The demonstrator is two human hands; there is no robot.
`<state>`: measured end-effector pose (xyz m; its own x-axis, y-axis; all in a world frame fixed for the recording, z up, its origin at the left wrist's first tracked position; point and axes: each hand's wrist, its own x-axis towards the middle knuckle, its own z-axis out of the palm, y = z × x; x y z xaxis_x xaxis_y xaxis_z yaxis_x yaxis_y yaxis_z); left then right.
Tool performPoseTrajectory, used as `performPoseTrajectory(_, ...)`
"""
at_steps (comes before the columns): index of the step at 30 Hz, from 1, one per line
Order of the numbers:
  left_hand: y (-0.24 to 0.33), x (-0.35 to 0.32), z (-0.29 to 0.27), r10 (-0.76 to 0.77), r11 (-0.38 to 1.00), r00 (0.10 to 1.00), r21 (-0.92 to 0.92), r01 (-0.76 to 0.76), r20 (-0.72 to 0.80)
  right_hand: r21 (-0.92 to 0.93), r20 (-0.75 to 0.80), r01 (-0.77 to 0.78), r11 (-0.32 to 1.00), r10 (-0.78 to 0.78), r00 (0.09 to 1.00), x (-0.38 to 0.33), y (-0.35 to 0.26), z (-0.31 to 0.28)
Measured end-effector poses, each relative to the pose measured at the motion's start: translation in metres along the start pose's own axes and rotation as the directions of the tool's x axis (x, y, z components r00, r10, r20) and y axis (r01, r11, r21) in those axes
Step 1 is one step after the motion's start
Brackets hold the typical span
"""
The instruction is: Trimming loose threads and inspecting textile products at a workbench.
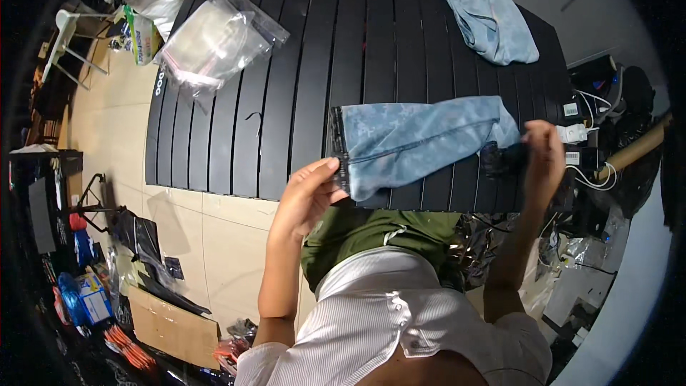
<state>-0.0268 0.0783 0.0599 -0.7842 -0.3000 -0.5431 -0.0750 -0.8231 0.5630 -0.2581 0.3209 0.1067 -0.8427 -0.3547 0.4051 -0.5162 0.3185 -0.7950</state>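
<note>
A light-blue patterned fabric sleeve (421, 139) with black bands stretches across the front part of the black slatted table (307, 86). My left hand (311, 189) pinches the black-banded left end between thumb and fingers. At the other end the fabric looks bunched, and a dark band hangs there. My right hand (544, 161) is right beside that end with curled fingers. It is blurred, and I cannot tell whether it grips the band. A second light-blue fabric piece (489, 22) with a black edge lies folded at the table's far right.
Clear plastic bags (221, 39) lie at the table's far left. A small black hook-shaped piece (255, 120) rests on the slats. White chargers and cables (574, 134) crowd the right edge. On the floor at left are a cardboard piece (171, 322) and a white stool (66, 36).
</note>
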Motion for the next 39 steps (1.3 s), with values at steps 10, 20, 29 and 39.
performPoseTrajectory(10, -0.017, 0.006, 0.008, -0.022, 0.999, 0.996, -0.040, 0.025, 0.088, 0.388, 0.463, -0.388, 0.836, 0.187, 0.867, -0.062, -0.040, 0.074)
performPoseTrajectory(20, -0.011, 0.003, 0.021, 0.219, 0.956, 0.964, 0.164, -0.244, 0.153, 0.186, 0.482, -0.168, 0.968, 0.059, 0.874, -0.082, -0.056, 0.088)
performPoseTrajectory(29, -0.013, 0.004, 0.034, 0.291, 0.938, 0.940, 0.141, -0.318, 0.179, 0.104, 0.452, -0.046, 0.994, -0.006, 0.892, -0.083, -0.063, 0.099)
performPoseTrajectory(39, -0.021, 0.003, 0.041, 0.364, 0.897, 0.919, 0.207, -0.390, 0.155, 0.057, 0.398, 0.043, 0.997, -0.062, 0.915, -0.080, -0.065, 0.100)
